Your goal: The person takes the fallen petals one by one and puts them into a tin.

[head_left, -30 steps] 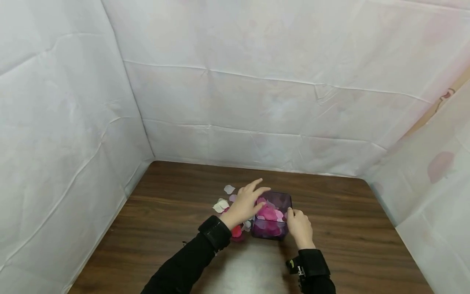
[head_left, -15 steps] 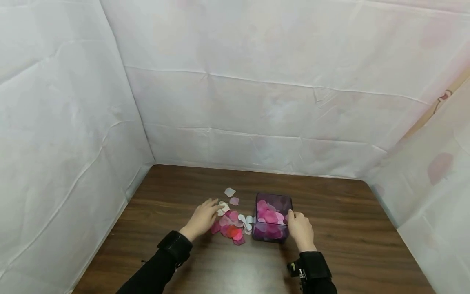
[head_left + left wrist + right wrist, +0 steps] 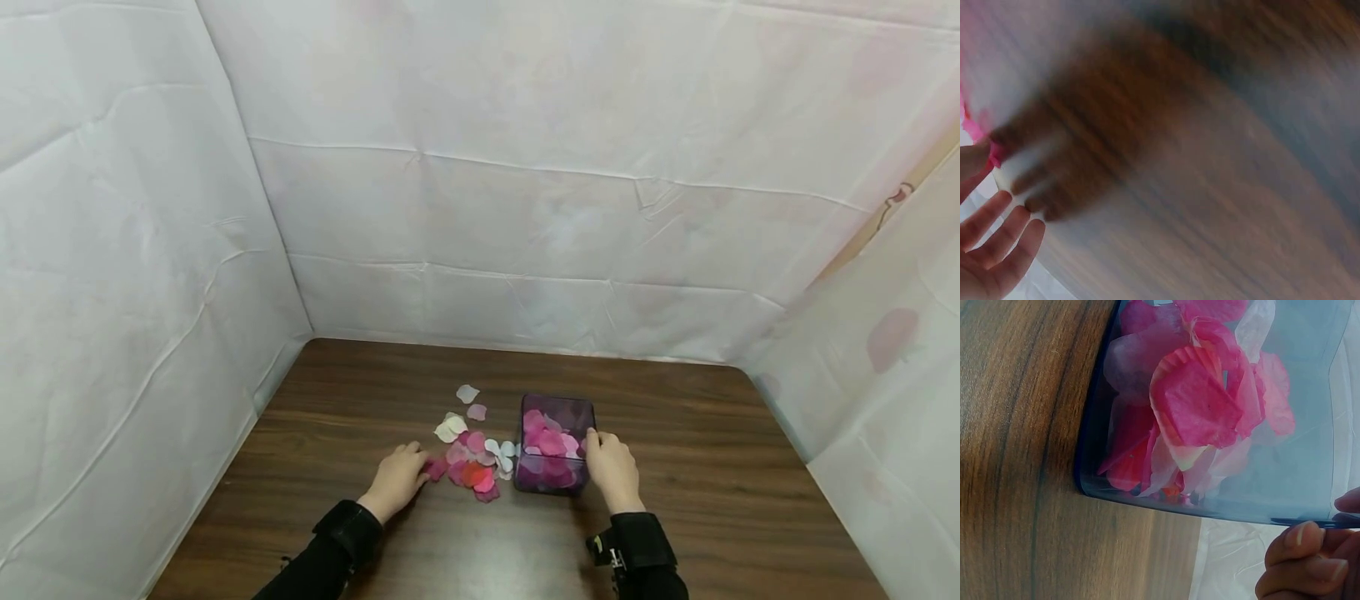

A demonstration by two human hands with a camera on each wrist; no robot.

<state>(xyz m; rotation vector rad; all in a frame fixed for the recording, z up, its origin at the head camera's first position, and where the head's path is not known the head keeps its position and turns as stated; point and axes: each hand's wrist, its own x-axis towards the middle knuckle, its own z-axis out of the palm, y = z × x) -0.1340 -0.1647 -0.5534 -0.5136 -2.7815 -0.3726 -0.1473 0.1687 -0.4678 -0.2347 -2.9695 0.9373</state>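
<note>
A see-through purple plastic box [image 3: 551, 473] holds several pink and white artificial petals [image 3: 1200, 406]. My right hand [image 3: 615, 468] grips the box's right wall near the rim, thumb on the inside and curled fingers outside. To the left of the box lies a loose spread of red, pink, white and cream petals [image 3: 475, 475]. My left hand [image 3: 396, 481] is low over the table at the left edge of that spread. Its thumb and index finger pinch a magenta petal [image 3: 995, 153] in the left wrist view, while the other fingers [image 3: 1000, 240] stay extended.
The brown wood-grain table [image 3: 705, 467] carries the box and petals. White cloth walls [image 3: 525, 217] rise behind it and at both sides. A white petal [image 3: 467, 393] and a pale pink petal [image 3: 477, 412] lie apart, behind the spread.
My left hand has moved from beside the box's left edge, leftward and toward me, to the left edge of the petals, where it now pinches one. My right hand stays on the box.
</note>
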